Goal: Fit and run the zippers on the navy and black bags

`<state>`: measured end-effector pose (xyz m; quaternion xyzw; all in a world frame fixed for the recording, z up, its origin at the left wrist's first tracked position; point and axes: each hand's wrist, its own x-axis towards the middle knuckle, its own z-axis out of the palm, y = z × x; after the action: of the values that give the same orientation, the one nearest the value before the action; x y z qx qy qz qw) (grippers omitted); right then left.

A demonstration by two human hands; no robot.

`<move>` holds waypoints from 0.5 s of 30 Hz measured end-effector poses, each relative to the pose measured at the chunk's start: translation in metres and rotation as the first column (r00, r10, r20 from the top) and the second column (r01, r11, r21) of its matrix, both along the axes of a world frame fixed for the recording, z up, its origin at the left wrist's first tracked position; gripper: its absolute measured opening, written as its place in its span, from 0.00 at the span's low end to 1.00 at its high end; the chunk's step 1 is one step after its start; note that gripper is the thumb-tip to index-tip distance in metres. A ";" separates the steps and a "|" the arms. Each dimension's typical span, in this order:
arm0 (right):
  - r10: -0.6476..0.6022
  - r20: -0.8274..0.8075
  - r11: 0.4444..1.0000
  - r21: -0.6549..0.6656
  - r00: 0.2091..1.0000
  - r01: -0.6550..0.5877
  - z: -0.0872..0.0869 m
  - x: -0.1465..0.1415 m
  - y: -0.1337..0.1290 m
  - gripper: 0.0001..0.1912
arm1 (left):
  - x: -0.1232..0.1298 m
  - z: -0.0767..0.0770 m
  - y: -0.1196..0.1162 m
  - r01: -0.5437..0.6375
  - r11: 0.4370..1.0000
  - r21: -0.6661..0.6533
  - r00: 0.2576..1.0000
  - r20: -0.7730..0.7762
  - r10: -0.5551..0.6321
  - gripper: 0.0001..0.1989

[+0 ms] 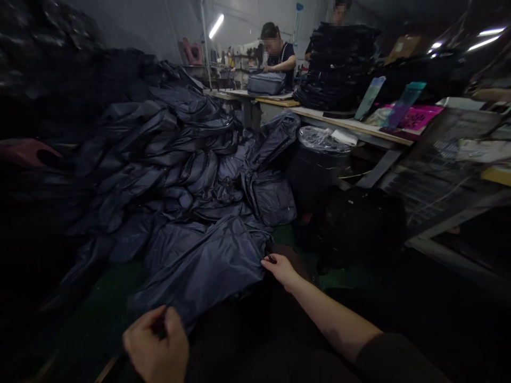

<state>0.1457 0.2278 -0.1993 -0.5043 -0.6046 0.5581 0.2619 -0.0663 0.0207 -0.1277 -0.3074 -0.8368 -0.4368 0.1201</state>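
Note:
A dark blue bag of thin shiny cloth (215,260) is spread in front of me, at the near edge of a large pile. At its right corner my right hand (281,268) is closed in a pinch on the cloth edge. A small dark object (271,258) shows between those fingers, too small to name. Lower and nearer, my left hand (157,343) is closed, thumb against the fingers, beside the bag's near left edge. Whatever lies in that pinch is hidden and blurred.
A heap of dark blue bags (191,159) fills the left and middle. To the right stand a lined bin (319,170), a black bag (359,223) and a long worktable (351,123) bearing a dark stack (339,64). A person (279,56) works at the back; another stands behind the stack.

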 end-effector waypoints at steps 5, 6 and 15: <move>0.001 -0.017 1.000 0.006 1.000 -0.001 0.001 0.000 -0.003 0.17 | 0.049 0.003 0.031 0.665 0.688 -0.291 0.715 0.514 -0.474 0.12; 0.002 -0.024 1.000 0.009 1.000 -0.002 0.001 0.001 -0.003 0.17 | 0.054 0.003 0.035 0.698 0.636 -0.330 0.692 0.541 -0.478 0.12; 0.055 -0.033 0.998 0.010 0.998 -0.055 0.000 -0.001 -0.011 0.16 | 0.047 0.017 0.135 0.696 0.712 -0.090 0.643 0.518 -0.564 0.08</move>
<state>0.1448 0.2166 -0.1996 -0.4769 -0.6163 0.5707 0.2589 -0.0198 0.1559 -0.1110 -0.4848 -0.7311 -0.3861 -0.2853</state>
